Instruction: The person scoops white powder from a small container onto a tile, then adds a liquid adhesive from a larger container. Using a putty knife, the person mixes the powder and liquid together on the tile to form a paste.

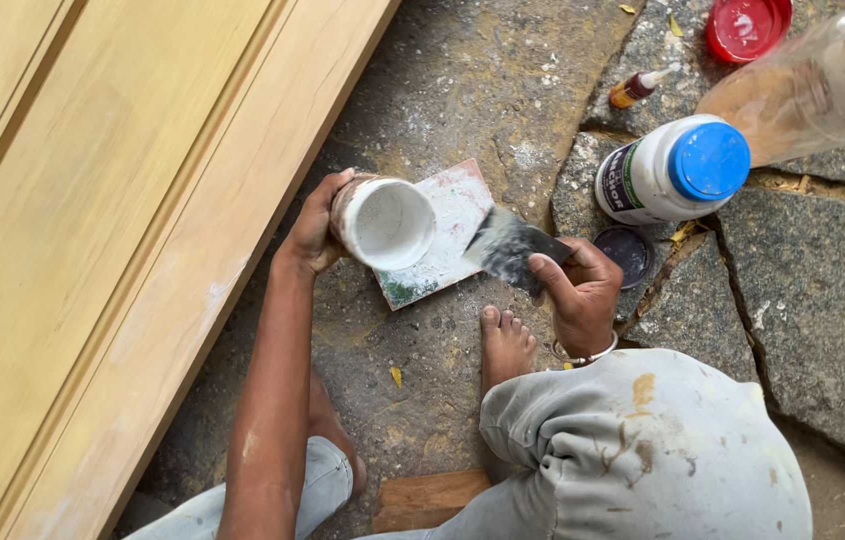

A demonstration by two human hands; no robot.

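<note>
Your left hand (315, 232) grips a small round white plastic tub (384, 222), open and tipped on its side so its mouth faces up toward you; its inside is coated white and its outer wall is smeared brownish. It hangs over the left edge of the square paint-stained mixing tile (443, 235) lying flat on the stone floor. Your right hand (578, 290) holds a flat metal putty knife (509, 246), its grey, smeared blade resting on the tile's right edge.
</note>
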